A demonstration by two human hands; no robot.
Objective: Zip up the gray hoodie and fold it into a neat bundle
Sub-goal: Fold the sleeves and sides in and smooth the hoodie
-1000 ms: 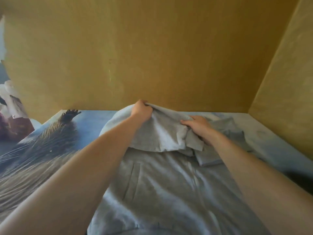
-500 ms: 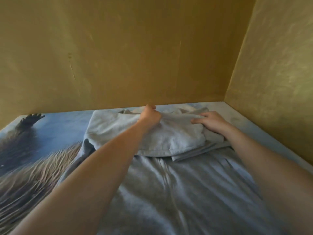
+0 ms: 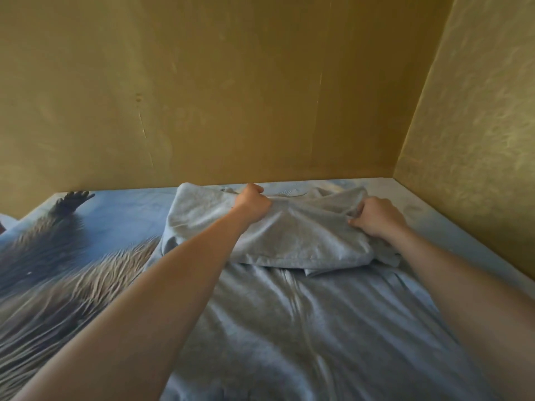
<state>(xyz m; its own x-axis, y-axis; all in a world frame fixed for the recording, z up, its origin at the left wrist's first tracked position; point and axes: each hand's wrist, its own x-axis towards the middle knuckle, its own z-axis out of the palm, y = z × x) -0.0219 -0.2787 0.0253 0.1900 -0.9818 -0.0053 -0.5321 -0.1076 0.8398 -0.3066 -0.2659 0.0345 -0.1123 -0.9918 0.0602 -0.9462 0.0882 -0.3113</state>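
The gray hoodie lies spread on the bed, its zipped front facing up and its zipper line running down the middle. Its hood is folded down over the chest. My left hand is closed on the hood's far edge near the middle. My right hand grips the hood's right side, fingers curled into the cloth. Both forearms reach forward over the hoodie's body.
The bed cover shows a blue and brown animal print on the left. A yellow-brown wall stands right behind the bed, and a second wall closes off the right side.
The hood has been drawn down and spread flatter over the chest. My right hand went from lying flat on the cloth to gripping it. The view has shifted left.
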